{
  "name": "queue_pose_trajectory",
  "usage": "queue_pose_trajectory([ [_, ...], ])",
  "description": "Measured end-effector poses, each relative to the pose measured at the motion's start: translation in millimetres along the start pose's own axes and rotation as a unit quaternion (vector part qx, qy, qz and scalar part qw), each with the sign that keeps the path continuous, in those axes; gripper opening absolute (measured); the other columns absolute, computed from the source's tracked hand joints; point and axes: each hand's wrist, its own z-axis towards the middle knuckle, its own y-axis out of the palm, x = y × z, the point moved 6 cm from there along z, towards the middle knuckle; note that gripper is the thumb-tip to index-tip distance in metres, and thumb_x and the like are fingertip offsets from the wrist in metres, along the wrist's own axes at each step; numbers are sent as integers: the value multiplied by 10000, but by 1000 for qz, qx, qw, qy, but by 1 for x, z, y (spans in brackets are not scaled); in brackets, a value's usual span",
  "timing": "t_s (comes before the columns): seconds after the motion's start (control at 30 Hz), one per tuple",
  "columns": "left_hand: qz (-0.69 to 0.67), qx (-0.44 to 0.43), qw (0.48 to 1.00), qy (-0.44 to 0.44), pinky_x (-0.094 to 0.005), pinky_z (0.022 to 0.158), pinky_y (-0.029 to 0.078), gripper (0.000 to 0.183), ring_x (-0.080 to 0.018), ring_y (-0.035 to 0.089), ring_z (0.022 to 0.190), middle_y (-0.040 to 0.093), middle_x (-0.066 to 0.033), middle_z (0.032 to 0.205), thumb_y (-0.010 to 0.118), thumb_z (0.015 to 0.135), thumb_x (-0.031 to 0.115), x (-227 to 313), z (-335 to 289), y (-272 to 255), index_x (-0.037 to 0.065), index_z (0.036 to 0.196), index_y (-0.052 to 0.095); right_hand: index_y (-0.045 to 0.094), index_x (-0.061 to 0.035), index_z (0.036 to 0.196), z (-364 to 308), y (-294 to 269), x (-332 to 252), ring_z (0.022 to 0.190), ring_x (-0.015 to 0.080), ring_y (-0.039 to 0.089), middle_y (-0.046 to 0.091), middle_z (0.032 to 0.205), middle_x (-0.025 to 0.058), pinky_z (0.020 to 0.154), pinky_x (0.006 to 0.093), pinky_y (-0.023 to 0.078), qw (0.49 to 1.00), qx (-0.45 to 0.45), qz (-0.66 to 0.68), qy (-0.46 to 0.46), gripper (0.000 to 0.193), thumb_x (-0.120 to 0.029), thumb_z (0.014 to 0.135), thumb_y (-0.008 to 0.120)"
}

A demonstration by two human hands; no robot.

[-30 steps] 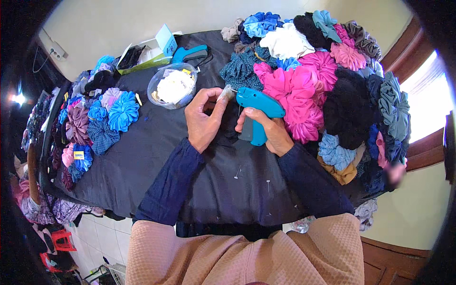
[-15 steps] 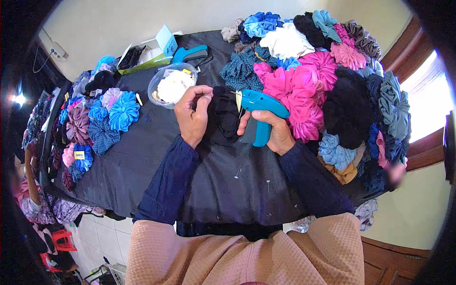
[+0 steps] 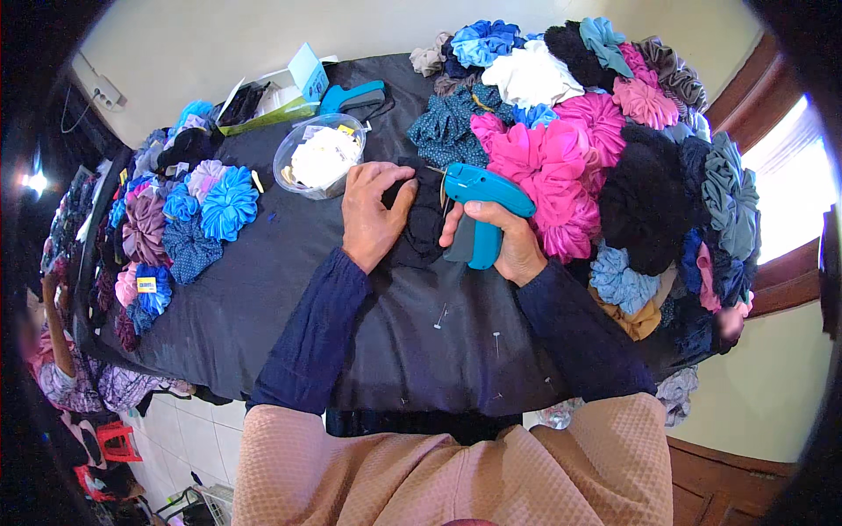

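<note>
My right hand (image 3: pixel 504 241) is wrapped round the grip of a teal tagging gun (image 3: pixel 487 188), with a finger at its grey trigger. The gun's nose points left, close to a black scrunchie (image 3: pixel 424 210) on the dark cloth. My left hand (image 3: pixel 373 215) is curled over the scrunchie's left side, thumb and fingertips gripping its upper edge. Black fabric on black cloth blurs the scrunchie's outline. A pale sliver of tag shows by the gun's nose, mostly hidden. Beyond my left hand stands a clear round tub (image 3: pixel 282 167) of white tags (image 3: pixel 324 158).
Piled scrunchies (image 3: pixel 553 167) crowd the right side; another heap (image 3: pixel 180 219) lies left. A second teal tagging gun (image 3: pixel 351 95) rests at the back beside an open box (image 3: pixel 272 101). Loose plastic fasteners (image 3: pixel 440 317) lie on the cloth (image 3: pixel 386 351) before me. Another person's arm (image 3: pixel 60 329) shows far left.
My left hand has shifted right and lower over the black scrunchie. The pale tag at the gun's nose, plain before, is now mostly hidden. My right hand and the gun have barely moved.
</note>
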Motion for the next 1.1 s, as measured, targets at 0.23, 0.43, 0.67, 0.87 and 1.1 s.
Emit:
queue_pose_trajectory([
  [0.23,-36,34,999,-3,-364,860,461,85,-263,588,968,670,-81,951,693,825,77,4,3,-5,50,905,699,568,-3,1145,-1,3,0,751,225,666,647,855,110,720,347,549,999,7,-37,7,377,-258,873,623],
  [0.43,-97,76,989,-81,-324,762,496,87,-218,642,830,671,-108,887,683,863,76,2,-2,-11,9,918,680,601,-24,1152,-1,9,-5,744,158,652,637,842,62,696,304,548,996,28,-80,-10,319,-241,921,636],
  [0.67,-108,104,986,-72,-312,755,497,92,-203,645,824,671,-98,879,692,861,73,10,-2,-14,5,921,677,576,-24,1201,2,4,3,763,179,662,639,858,75,711,328,553,995,21,-95,-11,321,-206,938,600],
  [0.87,-105,111,987,-46,-317,749,496,82,-214,637,823,669,-99,876,693,858,68,16,-3,-15,10,914,676,614,-18,1131,2,4,3,731,152,655,646,840,64,671,296,551,996,32,-83,-18,280,-213,931,639],
  [1.1,-75,100,992,9,-319,795,499,75,-220,643,858,674,-110,914,672,860,30,32,-3,-15,-2,927,666,585,-21,1171,2,3,3,762,178,666,638,856,72,702,318,555,994,34,-99,-18,301,-205,935,620],
])
